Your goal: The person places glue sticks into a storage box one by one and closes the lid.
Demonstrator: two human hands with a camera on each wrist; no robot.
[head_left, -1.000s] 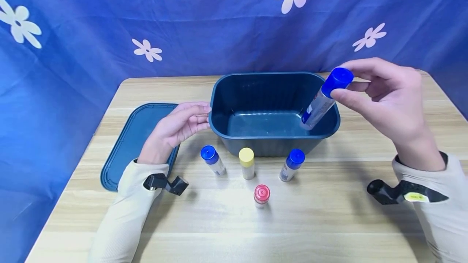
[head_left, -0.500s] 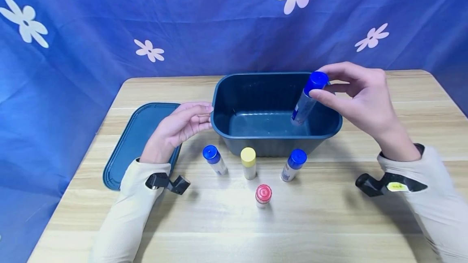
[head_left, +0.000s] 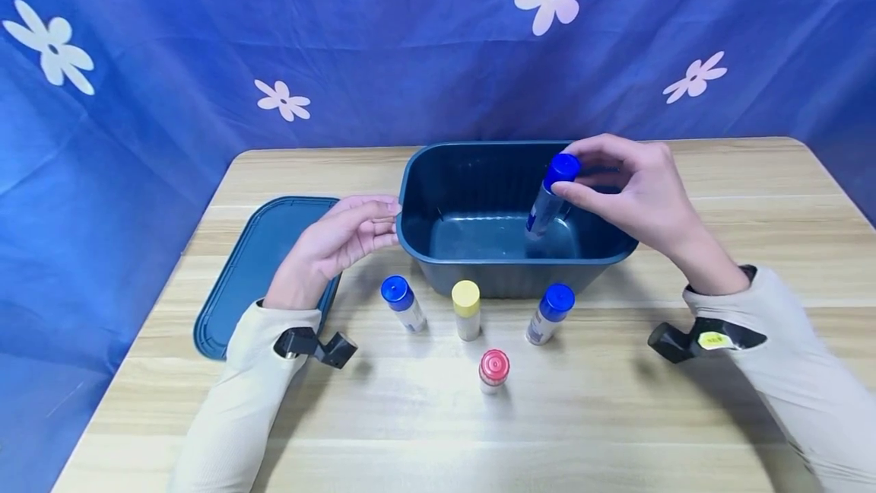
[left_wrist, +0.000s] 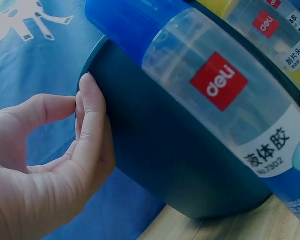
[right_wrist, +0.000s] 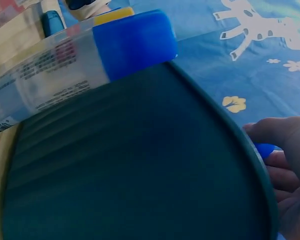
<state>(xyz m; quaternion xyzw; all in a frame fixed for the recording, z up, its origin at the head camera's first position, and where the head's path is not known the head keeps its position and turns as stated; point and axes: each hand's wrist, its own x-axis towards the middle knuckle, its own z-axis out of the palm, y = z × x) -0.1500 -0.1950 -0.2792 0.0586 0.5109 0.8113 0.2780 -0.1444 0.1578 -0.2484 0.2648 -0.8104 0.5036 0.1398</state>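
A dark teal storage box [head_left: 506, 278] stands at the back of the table. My left hand [head_left: 345, 234] pinches its left rim between thumb and fingers, as the left wrist view also shows. By its blue cap, my right hand [head_left: 636, 189] grips a clear liquid glue bottle [head_left: 545, 208], tilted inside the box; I cannot tell whether its base touches the floor. Before the box stand a left blue-capped glue bottle [head_left: 404, 304], a yellow-capped glue bottle [head_left: 467, 310] and a right blue-capped glue bottle [head_left: 550, 314]. Nearer me is a red-capped bottle [head_left: 494, 371].
A flat teal lid [head_left: 263, 268] lies left of the box, partly under my left hand and wrist. A blue curtain [head_left: 411, 44] with white flowers hangs behind the wooden table [head_left: 424, 440]. Both wrists carry small black cameras.
My right hand has moved left and slightly down in the view, carrying the glue bottle from the box's right end further inward. My left hand keeps its place on the rim.
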